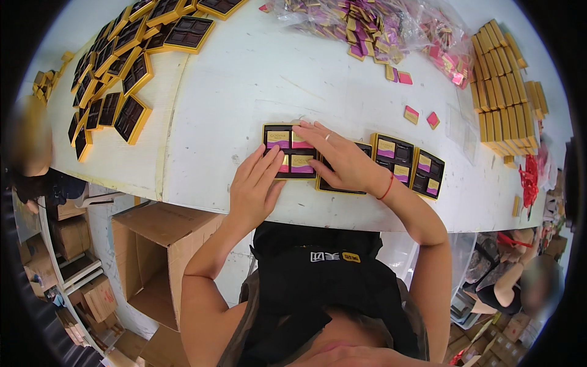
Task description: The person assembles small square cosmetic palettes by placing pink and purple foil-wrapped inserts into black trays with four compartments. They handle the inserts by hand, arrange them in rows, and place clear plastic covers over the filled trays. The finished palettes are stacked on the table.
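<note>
A gold-edged box (265, 130) with a dark insert of square compartments lies in front of me. Small gold-and-purple squares (278, 138) and gold-and-pink squares (299, 142) fill its compartments. My left hand (252, 188) rests on the box's left side, its outstretched fingers over the lower left square. From the right, my right hand (348, 160) reaches across; its extended fingertips touch the upper right pink square, and the thumb is near the lower right square. Beneath this hand is another box (342, 189), mostly hidden. Two more boxes (394, 136) to the right hold purple squares at diagonal corners.
Stacked boxes with dark inserts (131, 116) cover the table's far left. Clear bags of loose squares (367, 30) lie at the back, with a few squares (411, 114) nearby. Gold boxes (501, 92) and red ribbon (529, 183) are at right. A carton (143, 263) stands below the table's edge.
</note>
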Demonstrator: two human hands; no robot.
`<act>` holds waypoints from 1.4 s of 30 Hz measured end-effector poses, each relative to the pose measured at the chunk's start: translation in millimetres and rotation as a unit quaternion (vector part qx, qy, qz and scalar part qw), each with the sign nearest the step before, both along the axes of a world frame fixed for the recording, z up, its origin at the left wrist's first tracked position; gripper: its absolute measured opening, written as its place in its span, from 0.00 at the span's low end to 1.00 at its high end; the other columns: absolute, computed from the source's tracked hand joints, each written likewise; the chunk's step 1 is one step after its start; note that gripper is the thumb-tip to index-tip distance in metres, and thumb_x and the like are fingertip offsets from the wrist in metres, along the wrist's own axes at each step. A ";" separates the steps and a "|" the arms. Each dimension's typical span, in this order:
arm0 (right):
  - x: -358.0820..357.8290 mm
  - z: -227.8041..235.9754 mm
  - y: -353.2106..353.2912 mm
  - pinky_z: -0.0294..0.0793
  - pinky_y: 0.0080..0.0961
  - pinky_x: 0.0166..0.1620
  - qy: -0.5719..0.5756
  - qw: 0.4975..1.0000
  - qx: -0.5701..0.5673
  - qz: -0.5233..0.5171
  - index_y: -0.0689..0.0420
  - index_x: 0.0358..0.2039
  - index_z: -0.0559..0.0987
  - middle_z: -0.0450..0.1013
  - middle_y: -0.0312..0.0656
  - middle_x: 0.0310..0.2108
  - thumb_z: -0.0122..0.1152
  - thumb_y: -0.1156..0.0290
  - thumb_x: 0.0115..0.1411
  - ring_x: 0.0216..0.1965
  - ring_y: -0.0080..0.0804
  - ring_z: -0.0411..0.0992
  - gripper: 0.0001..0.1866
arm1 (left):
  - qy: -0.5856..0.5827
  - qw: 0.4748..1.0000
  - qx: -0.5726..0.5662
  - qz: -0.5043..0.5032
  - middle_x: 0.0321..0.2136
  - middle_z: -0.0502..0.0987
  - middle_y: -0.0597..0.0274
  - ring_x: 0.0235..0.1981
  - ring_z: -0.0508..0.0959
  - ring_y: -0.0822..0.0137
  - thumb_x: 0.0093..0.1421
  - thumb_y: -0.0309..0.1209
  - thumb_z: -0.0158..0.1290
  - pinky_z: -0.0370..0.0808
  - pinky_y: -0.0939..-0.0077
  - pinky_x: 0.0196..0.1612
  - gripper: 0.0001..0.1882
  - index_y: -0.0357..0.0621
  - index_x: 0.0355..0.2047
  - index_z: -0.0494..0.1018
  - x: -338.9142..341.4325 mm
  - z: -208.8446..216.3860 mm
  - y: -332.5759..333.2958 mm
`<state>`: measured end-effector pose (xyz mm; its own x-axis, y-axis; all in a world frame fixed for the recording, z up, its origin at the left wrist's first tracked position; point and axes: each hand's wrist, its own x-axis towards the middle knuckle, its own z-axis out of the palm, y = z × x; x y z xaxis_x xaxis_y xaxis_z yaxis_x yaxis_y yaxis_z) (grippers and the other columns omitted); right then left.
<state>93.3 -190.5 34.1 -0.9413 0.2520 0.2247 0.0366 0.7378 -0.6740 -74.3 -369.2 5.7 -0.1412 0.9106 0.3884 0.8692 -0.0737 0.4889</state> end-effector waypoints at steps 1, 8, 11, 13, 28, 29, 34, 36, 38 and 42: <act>0.9 -2.5 1.5 0.59 0.44 0.67 -0.004 0.999 0.041 0.015 0.62 0.60 0.69 0.64 0.52 0.62 0.59 0.74 0.58 0.65 0.49 0.61 0.28 | 0.024 1.000 -0.005 -0.005 0.58 0.72 0.59 0.62 0.67 0.51 0.54 0.28 0.62 0.65 0.56 0.61 0.28 0.43 0.57 0.72 -1.6 -1.6 -0.2; 13.5 -2.1 -13.3 0.46 0.46 0.71 -0.052 0.979 0.193 0.026 0.63 0.62 0.65 0.58 0.53 0.66 0.57 0.58 0.62 0.69 0.50 0.53 0.32 | 0.132 0.991 -0.006 -0.014 0.58 0.72 0.59 0.62 0.67 0.50 0.54 0.30 0.62 0.64 0.54 0.61 0.26 0.44 0.54 0.74 -5.9 0.2 1.5; 39.6 24.3 22.0 0.56 0.41 0.68 -0.024 0.985 0.156 -0.075 0.58 0.62 0.67 0.60 0.54 0.64 0.58 0.70 0.58 0.66 0.50 0.57 0.30 | 0.072 0.997 0.022 -0.032 0.54 0.76 0.59 0.58 0.71 0.51 0.54 0.29 0.62 0.66 0.58 0.58 0.22 0.43 0.50 0.77 -9.2 12.9 7.7; 78.8 31.8 62.4 0.64 0.39 0.63 -0.030 0.971 0.125 -0.204 0.57 0.60 0.70 0.66 0.53 0.59 0.61 0.76 0.54 0.60 0.50 0.64 0.30 | 0.039 0.993 0.044 -0.104 0.51 0.78 0.60 0.53 0.74 0.53 0.54 0.28 0.62 0.68 0.60 0.55 0.19 0.43 0.47 0.78 -5.5 29.1 35.9; 188.9 -23.6 135.8 0.77 0.37 0.37 -0.089 0.841 0.088 -0.527 0.61 0.31 0.75 0.75 0.46 0.26 0.72 0.62 0.49 0.32 0.46 0.77 0.18 | 0.067 0.938 -0.180 -0.290 0.39 0.75 0.57 0.46 0.75 0.54 0.52 0.35 0.63 0.74 0.60 0.45 0.17 0.44 0.41 0.77 143.0 17.5 301.1; 188.7 -17.8 134.1 0.77 0.35 0.34 -0.088 0.841 0.044 -0.533 0.61 0.29 0.75 0.76 0.44 0.26 0.72 0.63 0.50 0.31 0.43 0.78 0.17 | 0.067 0.934 -0.202 -0.286 0.38 0.75 0.57 0.46 0.75 0.53 0.50 0.35 0.64 0.75 0.59 0.44 0.17 0.44 0.40 0.77 140.5 20.8 300.8; 174.8 10.9 112.6 0.75 0.17 0.25 0.079 0.856 -0.269 -0.435 0.61 0.32 0.76 0.76 0.36 0.28 0.69 0.72 0.56 0.29 0.21 0.78 0.10 | 0.103 0.965 -0.041 -0.236 0.36 0.77 0.59 0.41 0.77 0.57 0.49 0.32 0.64 0.74 0.64 0.43 0.18 0.46 0.41 0.76 96.8 34.9 260.7; 163.3 27.7 103.6 0.76 0.16 0.26 0.119 0.859 -0.319 -0.383 0.63 0.34 0.77 0.76 0.37 0.29 0.68 0.73 0.57 0.30 0.21 0.78 0.09 | 0.059 0.970 -0.026 -0.233 0.37 0.76 0.60 0.39 0.77 0.58 0.49 0.30 0.64 0.75 0.66 0.41 0.20 0.46 0.44 0.76 77.9 53.3 227.5; 154.7 33.9 96.7 0.77 0.17 0.33 0.134 0.891 -0.313 -0.301 0.64 0.41 0.76 0.76 0.38 0.33 0.63 0.77 0.60 0.33 0.21 0.77 0.09 | 0.018 0.977 -0.010 -0.211 0.37 0.76 0.60 0.37 0.77 0.61 0.50 0.27 0.63 0.75 0.70 0.40 0.23 0.46 0.48 0.75 67.9 68.2 188.4; 133.4 50.7 65.2 0.76 0.18 0.39 0.083 0.924 -0.336 -0.162 0.62 0.49 0.72 0.76 0.38 0.37 0.56 0.80 0.63 0.34 0.20 0.75 0.14 | -0.117 0.980 -0.032 -0.158 0.33 0.75 0.61 0.34 0.76 0.66 0.51 0.23 0.63 0.75 0.77 0.37 0.28 0.47 0.54 0.75 63.6 82.2 110.8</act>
